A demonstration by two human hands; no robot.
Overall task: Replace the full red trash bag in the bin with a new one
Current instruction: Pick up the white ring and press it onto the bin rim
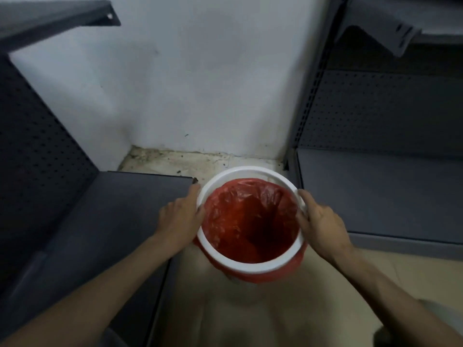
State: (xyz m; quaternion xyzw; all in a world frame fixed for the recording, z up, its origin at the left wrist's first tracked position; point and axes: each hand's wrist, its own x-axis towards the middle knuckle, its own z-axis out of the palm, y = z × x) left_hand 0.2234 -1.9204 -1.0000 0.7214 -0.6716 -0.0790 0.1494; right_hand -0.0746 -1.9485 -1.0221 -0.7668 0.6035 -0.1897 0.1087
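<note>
A round bin stands on the floor between two shelf units, topped by a white ring rim (240, 172). A red trash bag (253, 221) lines its inside, crinkled, and folds out under the ring at the near side. The bag's inside looks dark and hollow; its contents cannot be made out. My left hand (180, 219) grips the ring's left edge, fingers curled over it. My right hand (322, 221) holds the ring's right edge the same way.
Dark grey metal shelves with perforated back panels flank the bin: a low shelf (140, 194) at left, another (375, 191) at right. A white wall (200, 83) stands behind, with dirty floor (175, 161) at its foot. Beige floor lies in front.
</note>
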